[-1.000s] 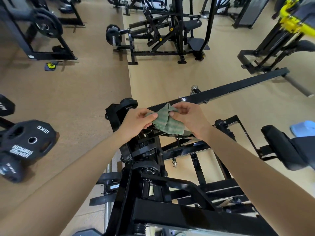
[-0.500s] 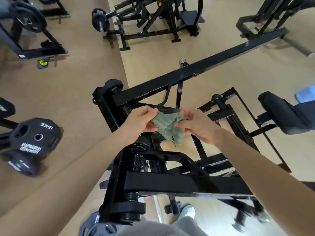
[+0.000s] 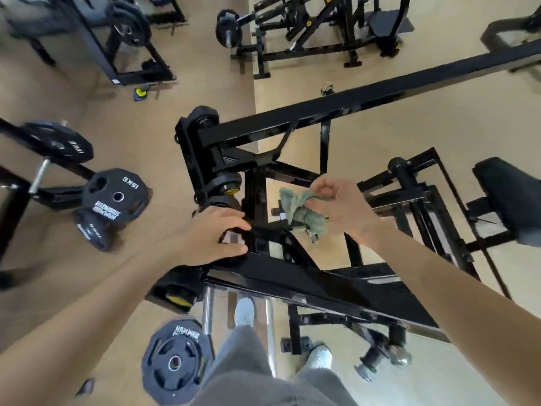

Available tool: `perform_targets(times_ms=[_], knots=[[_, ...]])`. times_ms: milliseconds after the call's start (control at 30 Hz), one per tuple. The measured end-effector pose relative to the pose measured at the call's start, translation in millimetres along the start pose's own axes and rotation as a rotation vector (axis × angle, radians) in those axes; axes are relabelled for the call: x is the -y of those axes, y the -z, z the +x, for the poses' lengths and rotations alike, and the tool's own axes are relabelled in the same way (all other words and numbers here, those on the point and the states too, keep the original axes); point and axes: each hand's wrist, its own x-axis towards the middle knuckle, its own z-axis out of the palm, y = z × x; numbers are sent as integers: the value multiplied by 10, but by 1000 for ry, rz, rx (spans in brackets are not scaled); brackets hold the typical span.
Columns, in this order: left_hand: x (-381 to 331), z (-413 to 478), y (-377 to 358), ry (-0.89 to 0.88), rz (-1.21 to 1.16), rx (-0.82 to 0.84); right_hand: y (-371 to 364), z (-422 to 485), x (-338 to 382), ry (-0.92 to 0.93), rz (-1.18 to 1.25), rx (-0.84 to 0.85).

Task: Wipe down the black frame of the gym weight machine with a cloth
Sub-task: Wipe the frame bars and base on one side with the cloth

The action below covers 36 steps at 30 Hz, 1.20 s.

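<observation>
Left hand (image 3: 215,237) has moved to grip frame (image 3: 295,278); right hand (image 3: 344,208) pinches cloth (image 3: 301,210).

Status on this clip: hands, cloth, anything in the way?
Left hand grips the black frame. Right hand pinches the green cloth, hanging in a gap between bars, not wiping. Weight plates off to the left, out of the path.

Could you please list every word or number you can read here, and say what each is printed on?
"15KG": left weight plate, upside down.
"HAMMER STRENGTH": the same plate, upside down.
"HAMMER": bottom weight plate; its second line is blurred.
Far-left plate: marking too blurred to read.
</observation>
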Motion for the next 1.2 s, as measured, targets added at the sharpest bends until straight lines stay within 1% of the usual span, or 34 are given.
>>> perform_targets(times_ms=[33,100,167,233,300,400,467,600,667,767,833,867,933,1000,1033,1100,1200], knots=[[-31,-93,-50,45,30,35,-75,-13,-16,14,-41,20],[-121,-220,-173,114,93,77,-263,-75,-58,37,-196,149],[-202,-261,-292,140,180,70,-394,-159,-120,25,-297,253],[-239,-266,-347,148,199,24,-372,-245,-175,35,-314,272],[-224,-264,-366,145,196,-13,-234,-328,-200,-24,-365,275],[-212,-254,-446,131,266,-31,51,-494,-226,-133,-437,364],[-238,-238,-496,136,286,-65,175,-587,-214,-179,-412,380],[-387,-193,-592,213,295,-149,158,-595,-180,-150,-160,189],[-471,-173,-647,260,301,-206,53,-541,-135,-140,-140,168],[-525,-124,-717,326,288,-340,-77,-454,-121,-108,-247,268],[-544,-59,-752,388,236,-440,-62,-387,-153,-74,-335,340],[-556,-19,-767,418,219,-490,-17,-348,-176,-59,-366,386],[-578,55,-801,470,265,-564,111,-282,-234,-50,-365,522],[-582,105,-819,510,308,-598,236,-209,-295,-40,-328,654],[-592,141,-813,541,308,-605,309,-140,-340,-34,-305,686],[-614,209,-786,613,252,-593,436,39,-460,-68,-201,671],[-648,256,-766,687,213,-586,516,378,-677,-168,32,631]])
